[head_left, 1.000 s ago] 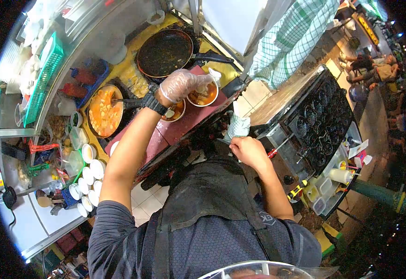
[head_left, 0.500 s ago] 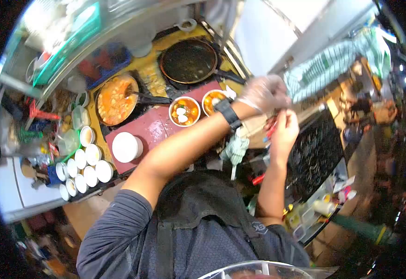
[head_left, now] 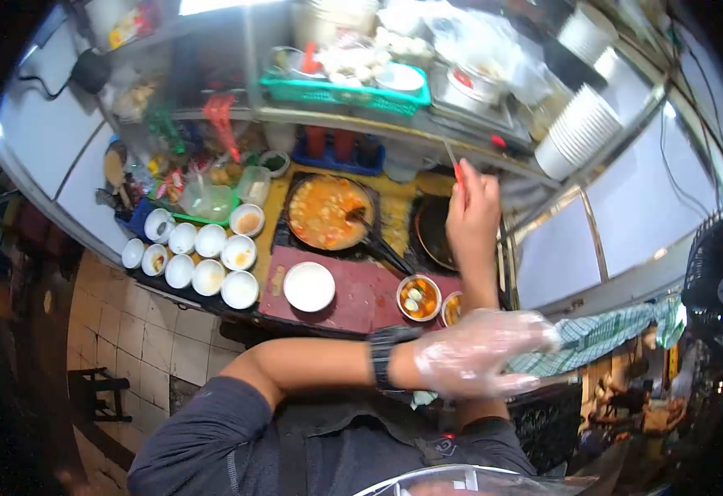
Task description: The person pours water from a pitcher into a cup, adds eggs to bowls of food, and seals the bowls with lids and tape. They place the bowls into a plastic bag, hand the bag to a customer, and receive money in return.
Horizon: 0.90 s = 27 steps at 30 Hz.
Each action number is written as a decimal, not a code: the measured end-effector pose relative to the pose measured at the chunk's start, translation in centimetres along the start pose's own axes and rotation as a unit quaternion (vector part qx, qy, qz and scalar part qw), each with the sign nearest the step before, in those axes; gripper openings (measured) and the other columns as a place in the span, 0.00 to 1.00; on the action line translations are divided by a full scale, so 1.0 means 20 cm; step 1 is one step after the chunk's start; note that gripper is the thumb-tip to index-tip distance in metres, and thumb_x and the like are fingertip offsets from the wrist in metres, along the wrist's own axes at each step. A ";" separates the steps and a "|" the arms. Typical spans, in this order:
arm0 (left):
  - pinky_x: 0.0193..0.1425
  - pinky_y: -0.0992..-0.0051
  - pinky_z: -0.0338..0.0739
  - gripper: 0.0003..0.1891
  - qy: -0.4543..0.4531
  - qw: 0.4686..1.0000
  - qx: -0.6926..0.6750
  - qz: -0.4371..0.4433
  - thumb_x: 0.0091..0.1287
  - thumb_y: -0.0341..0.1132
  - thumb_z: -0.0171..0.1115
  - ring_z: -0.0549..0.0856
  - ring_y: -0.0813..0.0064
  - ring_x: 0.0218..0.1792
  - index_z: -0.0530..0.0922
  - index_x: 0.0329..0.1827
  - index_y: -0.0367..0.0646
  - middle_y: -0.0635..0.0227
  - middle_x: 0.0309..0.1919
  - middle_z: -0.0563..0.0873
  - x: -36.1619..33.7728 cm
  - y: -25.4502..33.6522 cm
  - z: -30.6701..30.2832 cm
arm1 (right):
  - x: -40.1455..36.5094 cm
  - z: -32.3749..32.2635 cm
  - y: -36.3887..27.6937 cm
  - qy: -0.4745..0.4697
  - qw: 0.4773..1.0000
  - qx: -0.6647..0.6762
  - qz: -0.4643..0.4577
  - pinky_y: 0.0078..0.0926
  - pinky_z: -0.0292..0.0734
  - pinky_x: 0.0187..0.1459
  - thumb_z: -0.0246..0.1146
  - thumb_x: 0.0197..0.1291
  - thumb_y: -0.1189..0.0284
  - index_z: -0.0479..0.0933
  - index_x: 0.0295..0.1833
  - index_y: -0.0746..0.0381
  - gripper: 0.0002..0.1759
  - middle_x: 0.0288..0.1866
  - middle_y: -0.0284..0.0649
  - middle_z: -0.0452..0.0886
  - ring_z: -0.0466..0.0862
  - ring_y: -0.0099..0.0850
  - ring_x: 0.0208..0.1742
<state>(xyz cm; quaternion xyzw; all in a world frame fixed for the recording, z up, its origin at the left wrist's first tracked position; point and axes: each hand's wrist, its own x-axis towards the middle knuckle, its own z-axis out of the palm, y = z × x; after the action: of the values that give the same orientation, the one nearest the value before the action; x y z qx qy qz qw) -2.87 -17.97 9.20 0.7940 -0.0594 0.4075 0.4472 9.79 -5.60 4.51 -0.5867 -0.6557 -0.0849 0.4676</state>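
My left hand (head_left: pixel 484 354), in a clear plastic glove with a dark watch at the wrist, is open. It crosses in front of my right forearm and appears to hold nothing. My right hand (head_left: pixel 474 207) is raised near the shelf edge, closed around what looks like a small red-handled knife (head_left: pixel 460 175) with its thin tip pointing up. Below are two bowls of orange soup; one bowl (head_left: pixel 418 298) shows white pieces on top, and the other bowl (head_left: pixel 451 310) is partly hidden by my arm. A white tub (head_left: pixel 309 287) stands on the red board (head_left: pixel 361 299).
A pan of orange stew (head_left: pixel 328 212) with a ladle sits on the stove, beside a dark pan (head_left: pixel 438 231). Several white cups (head_left: pixel 210 240) stand at left. Overhead, a shelf carries a green basket (head_left: pixel 345 93) and stacked white bowls (head_left: pixel 578 132). A checked cloth (head_left: pixel 601 337) hangs right.
My view has swung left and up toward the shelf. My right hand has risen from beside my left hand and now shows the red-handled knife. My gloved left hand has moved apart, fingers spread.
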 end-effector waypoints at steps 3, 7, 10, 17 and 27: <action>0.62 0.60 0.83 0.27 -0.110 0.975 -0.012 -0.193 0.74 0.45 0.71 0.89 0.57 0.56 0.77 0.69 0.38 0.54 0.54 0.88 -0.41 0.12 -0.46 | 0.37 0.21 0.05 -0.003 0.997 -0.059 -0.039 0.51 0.78 0.52 0.65 0.66 0.78 0.83 0.54 0.65 0.12 0.47 0.54 0.81 0.82 0.56 0.49; 0.74 0.65 0.78 0.24 -0.130 0.908 -0.148 -0.369 0.79 0.39 0.68 0.84 0.69 0.65 0.78 0.73 0.39 0.60 0.64 0.87 -1.28 0.18 -0.75 | 0.56 0.42 0.13 -0.046 0.985 -0.134 -0.097 0.52 0.76 0.55 0.69 0.63 0.76 0.85 0.49 0.63 0.09 0.46 0.50 0.85 0.82 0.53 0.50; 0.74 0.64 0.78 0.25 -0.183 0.892 -0.128 -0.393 0.79 0.43 0.68 0.85 0.65 0.67 0.78 0.73 0.39 0.56 0.65 0.87 -1.62 0.38 -0.86 | 0.57 0.41 -0.04 0.036 0.971 -0.226 -0.072 0.49 0.75 0.56 0.71 0.62 0.75 0.86 0.46 0.62 0.07 0.47 0.48 0.87 0.83 0.51 0.50; 0.64 0.63 0.82 0.25 0.096 0.883 0.409 -0.209 0.70 0.41 0.75 0.87 0.62 0.58 0.80 0.66 0.43 0.58 0.53 0.87 -1.28 0.65 -1.99 | 0.99 0.61 -1.87 -0.113 0.952 0.141 -0.249 0.42 0.79 0.56 0.69 0.63 0.72 0.85 0.45 0.62 0.08 0.45 0.48 0.84 0.85 0.49 0.53; 0.59 0.53 0.82 0.30 0.310 0.734 0.602 0.056 0.73 0.47 0.69 0.87 0.47 0.54 0.71 0.72 0.42 0.47 0.68 0.79 -0.55 0.37 -3.13 | 1.93 1.33 -2.28 -0.155 0.925 -0.208 -0.277 0.50 0.89 0.53 0.65 0.66 0.67 0.88 0.53 0.63 0.16 0.51 0.54 0.91 0.91 0.53 0.54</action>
<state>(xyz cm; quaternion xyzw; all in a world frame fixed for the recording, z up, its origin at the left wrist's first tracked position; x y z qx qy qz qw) -50.65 22.11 23.14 0.7221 0.2959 0.6059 -0.1543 -37.76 25.08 37.29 -0.4715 -0.8240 -0.2533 0.1858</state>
